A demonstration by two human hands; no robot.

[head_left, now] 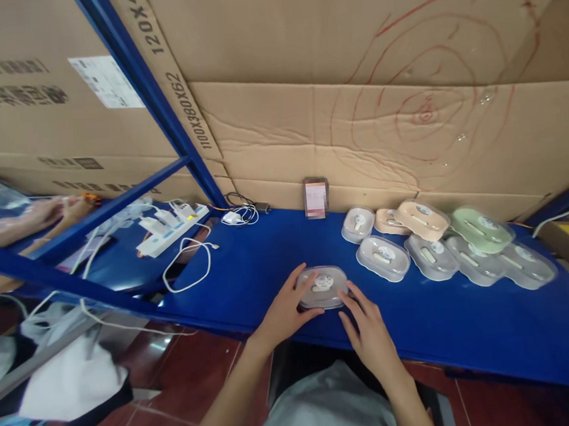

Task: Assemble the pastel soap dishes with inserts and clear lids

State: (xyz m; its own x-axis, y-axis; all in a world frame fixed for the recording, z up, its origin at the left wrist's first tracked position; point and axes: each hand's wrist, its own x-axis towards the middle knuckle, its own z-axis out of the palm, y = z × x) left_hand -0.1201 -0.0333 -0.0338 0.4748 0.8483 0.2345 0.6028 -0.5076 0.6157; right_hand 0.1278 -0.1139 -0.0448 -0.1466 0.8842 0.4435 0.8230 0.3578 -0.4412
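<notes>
A grey lidded plastic box (325,298) with a clear cover and a round label lies on the blue tabletop in front of me. My left hand (292,305) spans its left end, fingers over the lid's edge and thumb along the near side. At the right end, my right hand (366,318) rests its fingertips against the rim, its thumb low by the near corner. Between them the two hands hold the box. Similar boxes stand to the right: a grey one (384,267) nearest, a beige one (428,230) and a green one (488,239) stacked on others.
A phone-like device (315,199) with a blurred screen leans on the cardboard wall (268,135). Left of it lie a white charger (233,218) and cables. Beyond a blue frame post (157,98) sit a power strip (168,232) and another person's hands (70,207).
</notes>
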